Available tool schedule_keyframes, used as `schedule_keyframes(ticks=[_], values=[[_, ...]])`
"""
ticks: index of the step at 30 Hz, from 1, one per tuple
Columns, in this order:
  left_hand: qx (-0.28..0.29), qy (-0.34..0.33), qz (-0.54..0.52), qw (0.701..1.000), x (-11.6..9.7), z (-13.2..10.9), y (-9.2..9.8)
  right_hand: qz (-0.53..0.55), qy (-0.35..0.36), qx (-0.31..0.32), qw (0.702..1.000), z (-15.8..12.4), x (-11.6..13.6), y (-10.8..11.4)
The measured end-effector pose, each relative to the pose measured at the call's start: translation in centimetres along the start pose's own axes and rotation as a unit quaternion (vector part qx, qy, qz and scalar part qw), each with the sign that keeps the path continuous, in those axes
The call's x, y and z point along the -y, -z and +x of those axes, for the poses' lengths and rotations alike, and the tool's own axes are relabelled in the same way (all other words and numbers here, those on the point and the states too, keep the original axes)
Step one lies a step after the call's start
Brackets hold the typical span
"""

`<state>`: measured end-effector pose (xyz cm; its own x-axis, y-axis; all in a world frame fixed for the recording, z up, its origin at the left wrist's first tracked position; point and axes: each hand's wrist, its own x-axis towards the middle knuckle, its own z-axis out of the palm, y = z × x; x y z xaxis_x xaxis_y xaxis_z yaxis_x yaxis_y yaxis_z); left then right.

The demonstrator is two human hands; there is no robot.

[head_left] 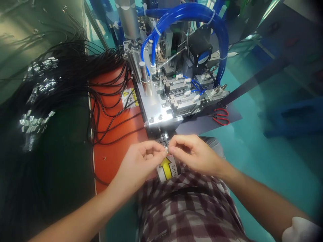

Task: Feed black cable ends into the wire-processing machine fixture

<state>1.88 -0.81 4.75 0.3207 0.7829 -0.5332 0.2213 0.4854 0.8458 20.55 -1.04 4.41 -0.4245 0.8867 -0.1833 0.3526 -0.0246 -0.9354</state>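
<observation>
My left hand (145, 156) is closed in a pinch, its thumb and forefinger meeting at a tiny bundle of thin wires (170, 155). A red strand shows between the fingertips. From the other side my right hand (193, 153) pinches at the same wires, so the two sets of fingertips almost touch. Most of what they hold is hidden. Just beyond them sits a small metal fixture (164, 137) at the front of the machine (157, 109). Below the hands lies a white label with a yellow arrow (166, 169).
Many black cables (106, 60) with shiny ends spread over the orange surface (113, 154) and hang at left. Blue air hoses (186, 11) arch above the machine's cylinders. Red-handled snips (220, 117) lie on a grey sheet (202, 127) at right.
</observation>
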Motion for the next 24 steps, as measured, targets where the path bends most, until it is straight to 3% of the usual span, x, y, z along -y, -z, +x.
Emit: schedule_keyframes(ticks=[5, 10, 14, 18, 24], values=[[-0.003, -0.011, 0.002, 1.000, -0.3, 0.3, 0.0, -0.012, 0.032, -0.009, 0.999, 0.3, -0.4, 0.2], [-0.050, -0.107, 0.111, 0.987, -0.2, 0.8, 0.1, 0.027, 0.028, -0.006, 0.999, 1.6, -1.1, 0.9], [-0.129, -0.241, 0.285, 0.919, 0.8, 1.3, 0.4, 0.053, 0.008, -0.023, 0.998, 2.6, -2.0, 1.5], [-0.150, -0.342, 0.366, 0.853, 2.1, 2.0, 0.8, 0.064, 0.004, -0.029, 0.998, 3.3, -3.0, 1.2], [-0.154, -0.405, 0.475, 0.765, 2.6, 2.5, 1.2, 0.060, 0.010, -0.042, 0.997, 3.6, -3.8, 0.7]])
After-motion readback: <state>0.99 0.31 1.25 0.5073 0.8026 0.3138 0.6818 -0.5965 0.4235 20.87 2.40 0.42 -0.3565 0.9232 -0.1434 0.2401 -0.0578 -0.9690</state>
